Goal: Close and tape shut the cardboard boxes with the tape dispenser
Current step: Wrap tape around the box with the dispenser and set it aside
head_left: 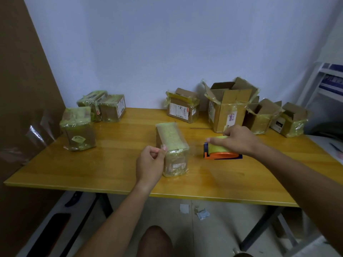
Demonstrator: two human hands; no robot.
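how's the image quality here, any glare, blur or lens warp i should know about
Head view: wide-angle warp bows the table edges and the shelf at right; soft glare shines on the plastic sheet at left and on the taped box in the middle; light is dim and even, with faint shadows; the whole frame is slightly soft, so box labels are unreadable; both hands look only mildly blurred.

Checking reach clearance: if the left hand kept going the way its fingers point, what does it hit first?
The left hand already touches the tape-wrapped cardboard box at the table's centre, its fingertips pinching the near upper edge; nothing lies between them.
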